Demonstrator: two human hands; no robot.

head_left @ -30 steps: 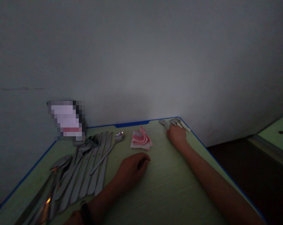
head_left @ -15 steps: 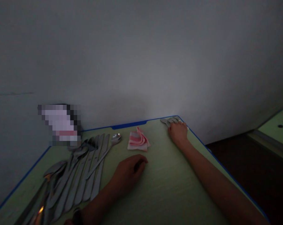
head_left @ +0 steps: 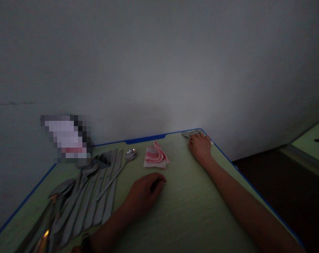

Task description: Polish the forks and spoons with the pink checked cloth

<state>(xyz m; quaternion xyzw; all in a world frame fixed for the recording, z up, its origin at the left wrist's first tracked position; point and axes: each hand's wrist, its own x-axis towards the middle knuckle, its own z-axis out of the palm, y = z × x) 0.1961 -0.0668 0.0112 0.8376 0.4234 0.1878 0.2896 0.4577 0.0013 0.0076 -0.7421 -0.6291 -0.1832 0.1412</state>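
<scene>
At the far right corner of the table, my right hand [head_left: 201,146] is closed over several pieces of metal cutlery [head_left: 186,134]. Their rounded heads poke out beyond the fingers, and the hand hides the handles. My left hand [head_left: 146,189] rests on the tabletop with its fingers curled in, and nothing shows in it. Just beyond it lies a folded pink-and-white striped cloth [head_left: 156,157]. To its left, a shiny spoon [head_left: 131,154] lies slanted across a row of table knives [head_left: 93,196].
More large spoons [head_left: 61,188] are heaped at the left of the green table [head_left: 191,203], which has a blue rim. A blurred-out upright object [head_left: 65,135] leans at the back left against the grey wall [head_left: 154,70]. Dark floor [head_left: 275,175] lies to the right.
My right hand has shifted very slightly over the cutlery in the corner, its fingers a little more raised. My left hand, the cloth and the other cutlery stay in place.
</scene>
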